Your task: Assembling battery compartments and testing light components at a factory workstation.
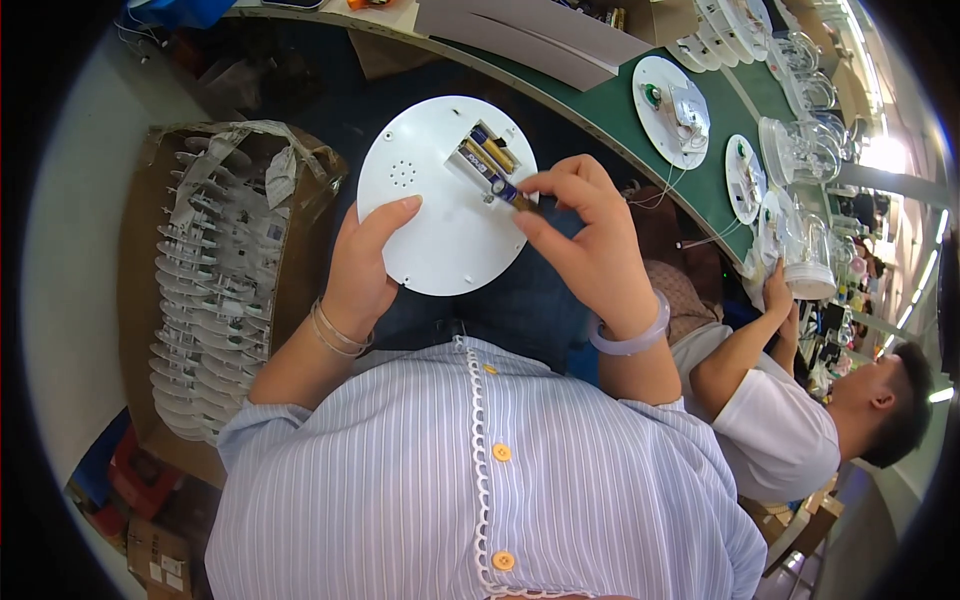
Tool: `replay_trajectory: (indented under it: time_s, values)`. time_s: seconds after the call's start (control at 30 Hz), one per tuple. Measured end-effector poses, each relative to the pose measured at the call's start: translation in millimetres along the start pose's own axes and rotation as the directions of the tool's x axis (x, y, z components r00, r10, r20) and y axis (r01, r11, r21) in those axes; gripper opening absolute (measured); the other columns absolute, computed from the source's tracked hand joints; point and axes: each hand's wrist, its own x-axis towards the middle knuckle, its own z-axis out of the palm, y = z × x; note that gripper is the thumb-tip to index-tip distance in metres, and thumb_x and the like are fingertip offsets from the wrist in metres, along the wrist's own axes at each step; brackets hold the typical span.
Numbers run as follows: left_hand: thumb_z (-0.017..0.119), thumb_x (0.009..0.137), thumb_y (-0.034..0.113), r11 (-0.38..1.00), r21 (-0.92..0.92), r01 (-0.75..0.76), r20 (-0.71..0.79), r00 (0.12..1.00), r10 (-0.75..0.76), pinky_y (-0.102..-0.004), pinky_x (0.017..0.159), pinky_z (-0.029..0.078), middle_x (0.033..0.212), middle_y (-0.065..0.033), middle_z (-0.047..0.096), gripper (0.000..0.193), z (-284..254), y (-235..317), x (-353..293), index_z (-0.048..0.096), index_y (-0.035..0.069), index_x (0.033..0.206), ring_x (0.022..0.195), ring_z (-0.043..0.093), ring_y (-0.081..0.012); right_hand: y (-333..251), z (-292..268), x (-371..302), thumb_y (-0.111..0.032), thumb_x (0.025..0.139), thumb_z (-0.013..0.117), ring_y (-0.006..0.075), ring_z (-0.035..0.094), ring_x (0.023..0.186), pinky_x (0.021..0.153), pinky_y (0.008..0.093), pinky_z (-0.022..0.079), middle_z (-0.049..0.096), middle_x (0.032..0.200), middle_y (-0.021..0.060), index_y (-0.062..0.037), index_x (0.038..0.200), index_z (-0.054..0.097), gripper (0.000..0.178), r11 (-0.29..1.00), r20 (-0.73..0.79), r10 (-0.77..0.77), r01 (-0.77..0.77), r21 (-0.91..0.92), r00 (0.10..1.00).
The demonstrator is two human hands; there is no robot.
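Observation:
My left hand (372, 250) grips the left edge of a round white plastic disc (430, 235), its thumb flat on the face. The disc has a ring of small speaker holes and an uncovered battery compartment (464, 158) near its upper right. Gold-and-dark batteries (492, 152) lie inside that compartment. At its lower corner my right hand (585, 225) pinches another battery (512, 194) between thumb and fingers. This battery slants, its upper end at the compartment and its lower end between the fingertips. Whether it is seated cannot be made out.
On my left a cardboard box (290, 250) holds many stacked white discs (200, 330). A green workbench (590, 105) curves ahead, bearing a white carton (530, 40), wired discs (672, 112) and clear domes (800, 150). At right a co-worker (770, 420) handles a dome.

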Motion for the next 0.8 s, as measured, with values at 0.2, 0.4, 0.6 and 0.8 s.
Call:
replay_trajectory:
  time_s: [0.2, 0.4, 0.6, 0.8]
  values:
    - [0.05, 0.075, 0.012, 0.999, 0.036, 0.029, 0.023, 0.999, -0.03, -0.0272, 0.072, 0.046, 0.097, -0.0146, 0.055, 0.038, 1, -6, 1, 0.044, -0.004, 0.108, 0.084, 0.057, -0.0194, -1, 26, 8, -0.012, 0.067, 0.065, 0.0177, 0.049, 0.065, 0.062, 0.0264, 0.041, 0.052, 0.071, 0.0075, 0.0004, 0.088, 0.056, 0.026, 0.995, -0.086, 0.02, -0.012, 0.097, 0.996]
    - [0.049, 0.075, 0.013, 0.998, 0.054, 0.02, 0.051, 0.998, -0.023, -0.0266, 0.071, 0.046, 0.095, -0.0144, 0.056, 0.036, 0, -1, 1, 0.045, -0.003, 0.107, 0.083, 0.057, -0.0191, -2, 17, 12, -0.016, 0.065, 0.067, 0.0215, 0.051, 0.073, 0.066, 0.0289, 0.042, 0.053, 0.079, 0.01, -0.0019, 0.097, 0.053, 0.037, 0.999, 0.048, -0.036, 0.037, -0.017, 0.998]
    - [0.049, 0.075, 0.014, 0.996, 0.062, 0.069, 0.134, 0.988, -0.077, -0.0263, 0.07, 0.047, 0.095, -0.0148, 0.056, 0.037, 4, 5, -4, 0.045, -0.003, 0.108, 0.082, 0.058, -0.0198, 14, 10, 26, -0.018, 0.064, 0.07, 0.0164, 0.051, 0.089, 0.076, 0.0267, 0.042, 0.052, 0.097, 0.009, -0.0028, 0.11, 0.043, 0.056, 0.944, 0.041, 0.047, -0.058, 0.324, 0.998]
    - [0.049, 0.075, 0.015, 0.996, 0.064, 0.055, 0.161, 0.985, -0.065, -0.0264, 0.069, 0.047, 0.094, -0.0155, 0.057, 0.038, 1, 8, -5, 0.045, -0.005, 0.107, 0.081, 0.059, -0.0206, 5, 7, 32, -0.019, 0.065, 0.071, 0.0128, 0.054, 0.081, 0.073, 0.025, 0.044, 0.055, 0.09, 0.0069, -0.0025, 0.107, 0.044, 0.052, 0.835, 0.313, 0.166, -0.302, 0.461, 0.935]
